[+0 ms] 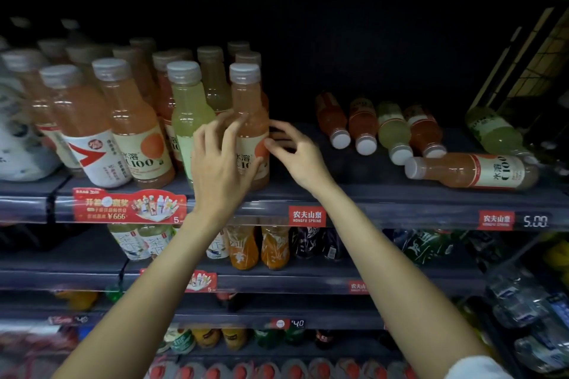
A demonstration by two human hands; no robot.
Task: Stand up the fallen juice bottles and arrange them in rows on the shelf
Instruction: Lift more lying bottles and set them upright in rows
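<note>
An upright orange juice bottle [250, 108] with a grey cap stands at the right end of the front row on the dark shelf [400, 194]. My left hand [218, 163] lies on its front with spread fingers, partly covering the pale green bottle [187, 108] beside it. My right hand [297, 154] touches the orange bottle's right side with its fingertips. To the right, several bottles [394, 132] lie fallen with caps toward me. One orange bottle [471, 171] lies sideways near the edge, and a green one [495, 132] lies behind it.
Rows of upright orange and green bottles [123, 120] fill the shelf's left half. Bare shelf lies between the upright rows and the fallen bottles. Price tags [307, 216] line the front rail. Lower shelves hold other drinks [274, 246]; packed water bottles [523, 301] sit at lower right.
</note>
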